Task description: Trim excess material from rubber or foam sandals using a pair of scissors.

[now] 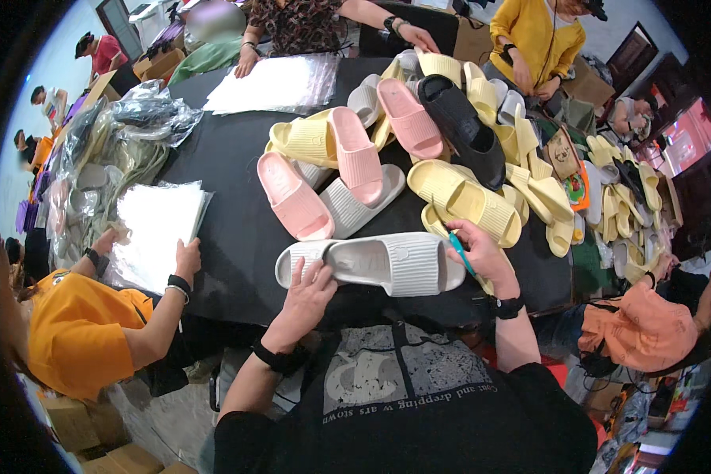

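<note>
At the near edge of the black desk (237,229), the left hand (308,296) lies spread on a pair of white slides (379,265), stacked side by side. To the right, the right hand (482,253) pinches a teal pen (460,251) against the slides' right end.

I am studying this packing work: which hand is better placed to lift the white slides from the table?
Probably the left hand: it lies open on the white slides, while the right hand already holds a teal pen.
</note>
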`<state>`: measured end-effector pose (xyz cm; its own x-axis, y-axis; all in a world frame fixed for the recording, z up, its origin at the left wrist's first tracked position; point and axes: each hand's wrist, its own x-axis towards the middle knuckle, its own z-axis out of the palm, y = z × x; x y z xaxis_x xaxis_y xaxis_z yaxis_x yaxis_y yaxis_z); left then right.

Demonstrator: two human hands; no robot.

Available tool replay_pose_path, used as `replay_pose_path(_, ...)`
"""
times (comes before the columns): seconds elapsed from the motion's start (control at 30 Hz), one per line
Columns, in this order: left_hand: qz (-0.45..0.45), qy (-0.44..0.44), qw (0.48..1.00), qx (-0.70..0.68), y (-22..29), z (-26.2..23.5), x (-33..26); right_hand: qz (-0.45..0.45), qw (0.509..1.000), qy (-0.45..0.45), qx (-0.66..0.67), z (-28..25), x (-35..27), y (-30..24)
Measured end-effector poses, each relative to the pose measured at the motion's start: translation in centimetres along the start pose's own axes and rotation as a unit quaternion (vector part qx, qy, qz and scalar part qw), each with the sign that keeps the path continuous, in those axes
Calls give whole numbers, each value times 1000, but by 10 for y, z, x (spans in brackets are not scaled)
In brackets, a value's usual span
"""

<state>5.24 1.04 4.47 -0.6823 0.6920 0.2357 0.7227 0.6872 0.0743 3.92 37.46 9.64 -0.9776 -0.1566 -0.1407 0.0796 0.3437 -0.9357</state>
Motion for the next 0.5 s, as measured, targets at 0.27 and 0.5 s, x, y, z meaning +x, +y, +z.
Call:
replay_pose_path(0.27, -354, 57, 921, -150, -48, 53, -40, 18, 999, -10, 38, 37, 13, 50)
replay_pose_path(0.5, -357, 50, 848, -389, -59, 57, -39, -28, 999, 18, 30, 72, 22, 75)
